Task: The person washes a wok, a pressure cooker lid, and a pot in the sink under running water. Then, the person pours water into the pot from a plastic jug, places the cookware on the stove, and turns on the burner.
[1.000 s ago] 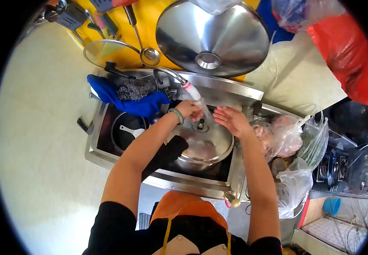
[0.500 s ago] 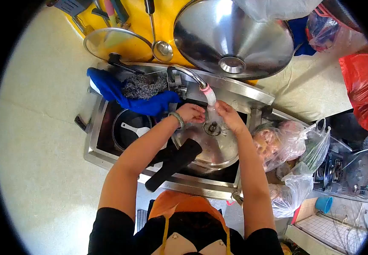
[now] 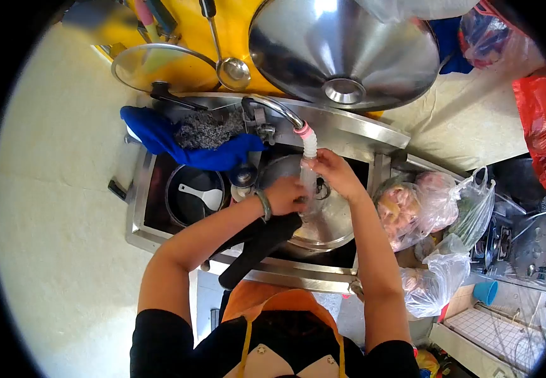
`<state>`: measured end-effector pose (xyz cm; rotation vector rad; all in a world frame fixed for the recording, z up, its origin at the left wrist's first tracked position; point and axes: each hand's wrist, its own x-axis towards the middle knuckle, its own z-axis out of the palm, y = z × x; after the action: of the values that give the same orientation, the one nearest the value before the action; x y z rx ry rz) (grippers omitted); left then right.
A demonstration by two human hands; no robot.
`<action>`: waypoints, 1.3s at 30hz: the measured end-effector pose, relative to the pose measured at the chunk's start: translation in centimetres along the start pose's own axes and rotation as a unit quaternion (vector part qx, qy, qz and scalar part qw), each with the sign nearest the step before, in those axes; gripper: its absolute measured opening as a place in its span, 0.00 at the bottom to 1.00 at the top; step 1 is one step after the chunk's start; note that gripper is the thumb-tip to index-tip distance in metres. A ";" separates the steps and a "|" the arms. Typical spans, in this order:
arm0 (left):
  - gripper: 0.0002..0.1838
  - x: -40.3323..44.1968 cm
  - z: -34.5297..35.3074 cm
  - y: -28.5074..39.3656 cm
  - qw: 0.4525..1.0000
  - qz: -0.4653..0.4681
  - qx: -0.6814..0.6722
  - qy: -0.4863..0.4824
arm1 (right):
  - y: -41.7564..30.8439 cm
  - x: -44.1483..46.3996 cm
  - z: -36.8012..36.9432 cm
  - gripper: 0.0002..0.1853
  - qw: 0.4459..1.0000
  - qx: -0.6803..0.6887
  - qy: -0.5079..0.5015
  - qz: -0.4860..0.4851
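My right hand [image 3: 336, 174] is closed, its fingers pinching the lower end of the white flexible faucet hose [image 3: 309, 145], which has a pink collar on the curved metal faucet [image 3: 279, 108]. Water seems to run from the hose end. Just left of that stream, my left hand [image 3: 284, 195] has loosely bent, slightly blurred fingers and no visible object in them. Below both hands a shiny round metal pan or lid [image 3: 333, 220] lies in the sink, a dark fitting at its middle partly hidden. A long black handle [image 3: 257, 252] sticks out over the front rim.
A dark pot [image 3: 181, 205] with a white rice paddle [image 3: 203, 195] sits in the sink's left part. A blue cloth [image 3: 197, 154] and steel wool [image 3: 210, 129] lie behind. Bagged food [image 3: 399, 211] is at right. A large metal lid [image 3: 348, 50] and a ladle [image 3: 233, 72] are behind.
My left hand has moved down and slightly to the right, closer to the black handle. My right hand has shifted slightly left, its fingers now on the hose end.
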<state>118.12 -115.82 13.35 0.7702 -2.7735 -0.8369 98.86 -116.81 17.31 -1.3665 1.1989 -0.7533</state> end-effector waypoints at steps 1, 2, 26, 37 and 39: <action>0.17 -0.4 0.3 0.7 0.999 -0.015 0.046 -0.007 | 0.2 0.0 0.3 0.18 0.990 0.135 0.022 0.036; 0.18 -0.5 1.1 0.6 0.997 0.010 0.065 0.033 | 0.5 -0.1 0.9 0.18 0.960 0.267 0.041 0.071; 0.18 -0.3 -1.2 -8.1 0.946 -0.167 -0.248 0.123 | 3.0 -6.0 -0.2 0.17 0.887 -0.406 0.221 0.003; 0.16 -2.4 -7.3 -2.7 0.984 -0.131 -0.117 -0.030 | 0.8 -18.2 -3.4 0.15 0.736 -0.538 0.410 0.009; 0.17 -4.0 -8.1 -2.8 0.988 -0.104 -0.109 -0.040 | -1.8 -21.5 -4.8 0.14 0.852 -0.298 0.431 0.011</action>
<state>124.96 -119.60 18.61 1.0168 -2.6388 -1.2105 88.77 -98.34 24.04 -1.5346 2.3040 -1.0839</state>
